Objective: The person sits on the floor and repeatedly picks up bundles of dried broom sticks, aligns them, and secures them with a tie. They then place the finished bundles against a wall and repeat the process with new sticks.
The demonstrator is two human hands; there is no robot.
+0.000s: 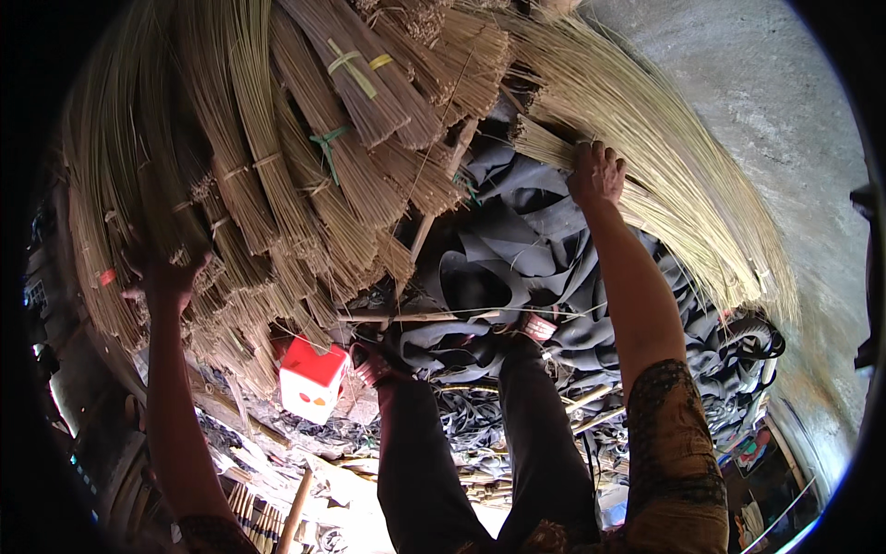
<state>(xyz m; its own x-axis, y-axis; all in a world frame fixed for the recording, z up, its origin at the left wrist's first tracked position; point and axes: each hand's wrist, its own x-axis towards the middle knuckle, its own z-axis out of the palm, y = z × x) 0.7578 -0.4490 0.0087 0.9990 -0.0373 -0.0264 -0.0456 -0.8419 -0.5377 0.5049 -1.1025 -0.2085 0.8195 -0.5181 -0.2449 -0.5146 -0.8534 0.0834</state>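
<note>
My right hand point(598, 173) is closed around the cut end of a pale straw bundle point(544, 143) at the upper right. More long pale straw point(683, 222) fans out beneath and beside that hand. On the left, my left hand point(168, 279) reaches up to a greenish-brown straw bundle point(161, 212) in the big pile, thumb and fingers on either side of its lower end. Shade hides part of those fingers. Tied bundles point(249, 166) fill the upper left, their cut ends toward me; some carry a green tie point(329, 138) or a yellow tie point(379, 62).
Black rubber-like strips point(517, 249) lie heaped between the piles and around my feet. A red and white box point(314, 377) stands beside my left foot. A wooden stick point(415, 316) crosses ahead of my feet. The grey wall point(766, 102) bounds the right side.
</note>
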